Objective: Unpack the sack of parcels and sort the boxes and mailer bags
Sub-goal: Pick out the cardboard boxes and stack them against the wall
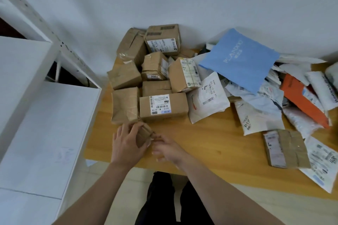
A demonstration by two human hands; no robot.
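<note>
Box [144, 138] small, above tabletop [210, 142] edge, our left hand [126, 144] fingers [132, 127] wrapped round it; right hand [169, 149] just beside, fingers blurred, we cannot tell.

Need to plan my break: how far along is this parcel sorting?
Mostly done: cardboard boxes are piled on the table's left, mailer bags spread on the right. In hand: your left hand grips a small box near the pile; the right hand, blurred, is beside it. Left: one taped box lying among the mailers.
</note>
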